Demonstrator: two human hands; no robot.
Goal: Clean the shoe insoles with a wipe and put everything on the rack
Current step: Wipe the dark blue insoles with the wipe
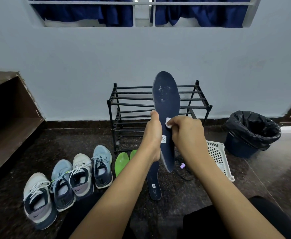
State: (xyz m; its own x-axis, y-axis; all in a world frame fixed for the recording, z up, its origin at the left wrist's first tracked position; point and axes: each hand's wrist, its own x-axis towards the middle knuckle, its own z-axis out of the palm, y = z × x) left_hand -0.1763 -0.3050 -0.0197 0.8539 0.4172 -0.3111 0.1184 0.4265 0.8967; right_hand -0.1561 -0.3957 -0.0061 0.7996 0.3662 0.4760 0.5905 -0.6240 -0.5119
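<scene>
Two hands are working on one dark blue insole (166, 104). Left hand (152, 135) is gripping its edge, holding it upright in front of the black rack (132, 98). Right hand (186, 133) is pinching a white wipe (168, 124), pressing it against the insole's face. Pale specks are showing near the toe. Second dark insole (153, 183) is lying on the floor below, green insoles (121, 162) just beside it. Four sneakers (82, 175) are sitting in a row at left. White basket (217, 152) and lined bin (251, 133) are standing right of the rack.
</scene>
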